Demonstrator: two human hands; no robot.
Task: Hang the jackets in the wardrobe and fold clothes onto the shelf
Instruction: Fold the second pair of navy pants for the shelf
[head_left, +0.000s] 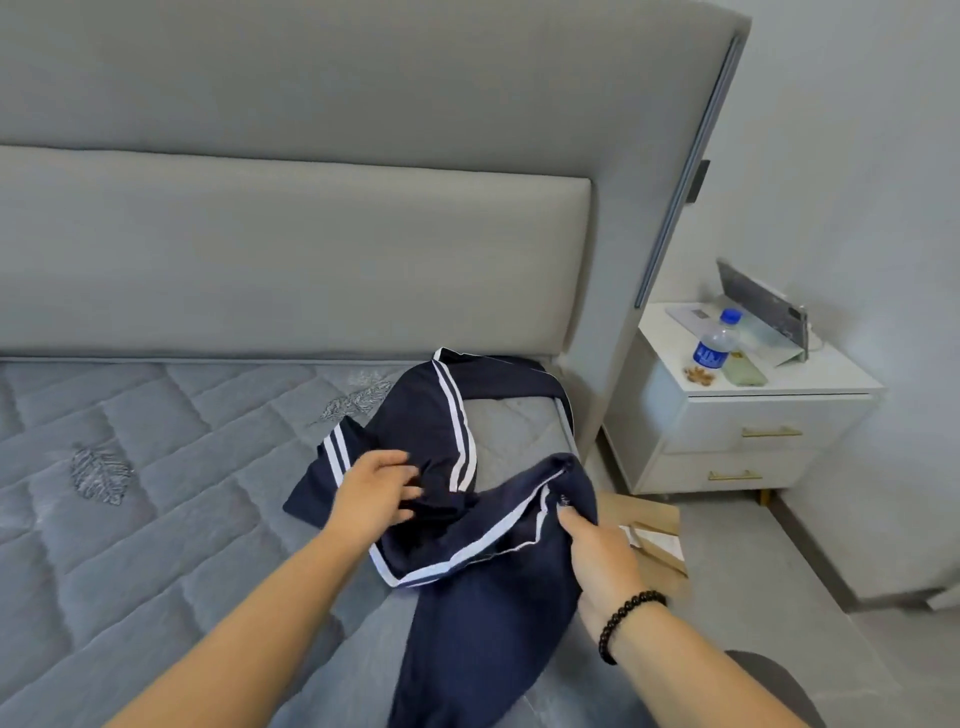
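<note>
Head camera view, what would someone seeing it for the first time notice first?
The eye lands on the navy garment with white stripes, crumpled at the right edge of the grey quilted mattress. The left hand grips its bunched middle and the right hand, with a black bead bracelet on its wrist, pinches its edge. Behind, a white nightstand holds a blue-capped water bottle.

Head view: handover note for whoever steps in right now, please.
Left hand: grips a bunched part of the navy white-striped jacket.
Right hand: pinches the jacket's edge near the zip.
Jacket: crumpled on the grey quilted mattress, near the white nightstand.
Done: nothing visibly hung or folded.
Left: straighten and hang this jacket; the wardrobe and shelf are out of view.
</note>
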